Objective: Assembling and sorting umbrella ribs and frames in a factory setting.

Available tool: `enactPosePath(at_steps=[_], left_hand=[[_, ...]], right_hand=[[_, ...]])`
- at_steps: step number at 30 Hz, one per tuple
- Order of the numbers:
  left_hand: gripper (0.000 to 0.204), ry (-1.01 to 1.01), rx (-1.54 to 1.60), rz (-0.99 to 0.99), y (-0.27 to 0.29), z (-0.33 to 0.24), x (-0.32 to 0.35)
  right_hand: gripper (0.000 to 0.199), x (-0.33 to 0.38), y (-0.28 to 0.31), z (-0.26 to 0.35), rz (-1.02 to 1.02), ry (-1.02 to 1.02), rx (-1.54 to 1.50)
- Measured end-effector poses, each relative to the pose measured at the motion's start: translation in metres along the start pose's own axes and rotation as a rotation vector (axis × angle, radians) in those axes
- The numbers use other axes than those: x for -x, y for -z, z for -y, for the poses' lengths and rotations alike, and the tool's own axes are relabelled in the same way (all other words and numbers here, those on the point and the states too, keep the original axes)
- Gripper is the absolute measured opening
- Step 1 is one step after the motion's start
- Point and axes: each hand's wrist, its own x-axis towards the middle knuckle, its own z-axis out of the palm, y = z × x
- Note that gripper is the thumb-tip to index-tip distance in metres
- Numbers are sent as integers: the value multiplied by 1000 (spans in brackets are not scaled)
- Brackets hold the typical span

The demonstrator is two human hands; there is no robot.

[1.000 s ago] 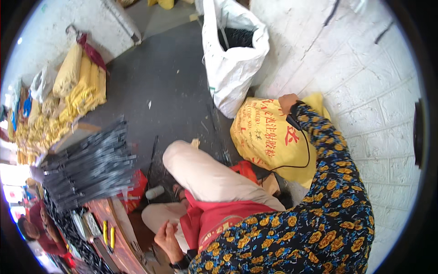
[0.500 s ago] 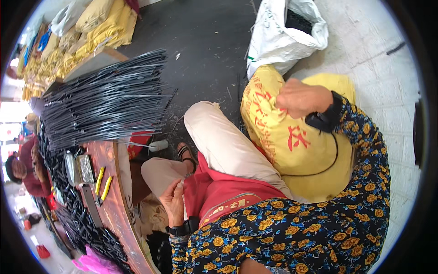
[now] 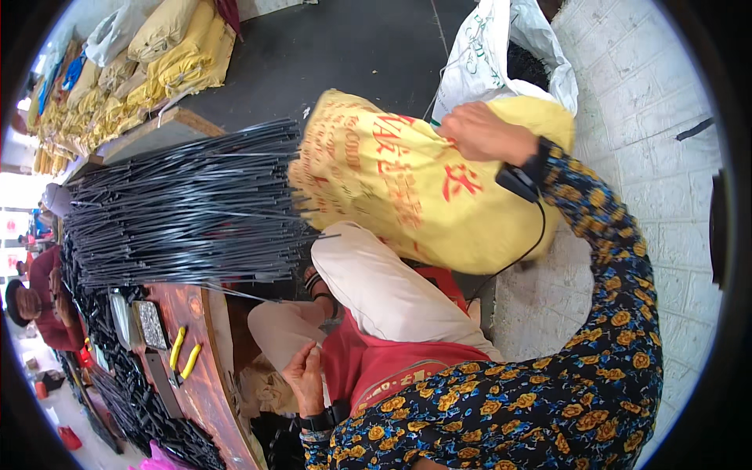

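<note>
My right hand (image 3: 487,135) is closed on the gathered upper side of a full yellow sack (image 3: 368,192) with red lettering. The sack lies tilted beyond my knees, its left end against the tips of a thick bundle of long black strips (image 3: 188,207). My left hand (image 3: 304,377) is by my lap at the left, near the wooden table edge, its fingers loosely bent and a little apart. I see nothing in it. A dark device with a cord (image 3: 517,184) hangs at my right wrist.
On the wooden table (image 3: 192,305) lie yellow-handled pliers (image 3: 188,360), a metal block (image 3: 151,325) and many short black pieces (image 3: 133,392). Behind the sack stands an open white bag (image 3: 478,59). Yellow sacks (image 3: 188,59) are piled far left. Another person (image 3: 55,305) sits across the table.
The yellow sack has swung left and away from me, from beside my right leg toward the black strips. My right hand has moved slightly left with it. My left hand has shifted a little nearer.
</note>
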Motion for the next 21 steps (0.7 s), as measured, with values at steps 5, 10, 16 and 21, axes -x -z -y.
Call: enactPosePath(at_steps=[5, 10, 16, 21], left_hand=[[23, -44, -6, 14, 12, 4, -5], [25, -12, -57, -55, 12, -2, 7], [24, 67, -9, -111, 15, 9, 18], [26, 100, -79, -124, 10, -3, 17]], right_hand=[[7, -90, -95, -13, -408, 0, -115], [18, -186, -166, 48, -557, -149, -444], [29, -223, -205, 92, -728, -283, -812], [41, -219, -226, 86, -561, -474, -998]])
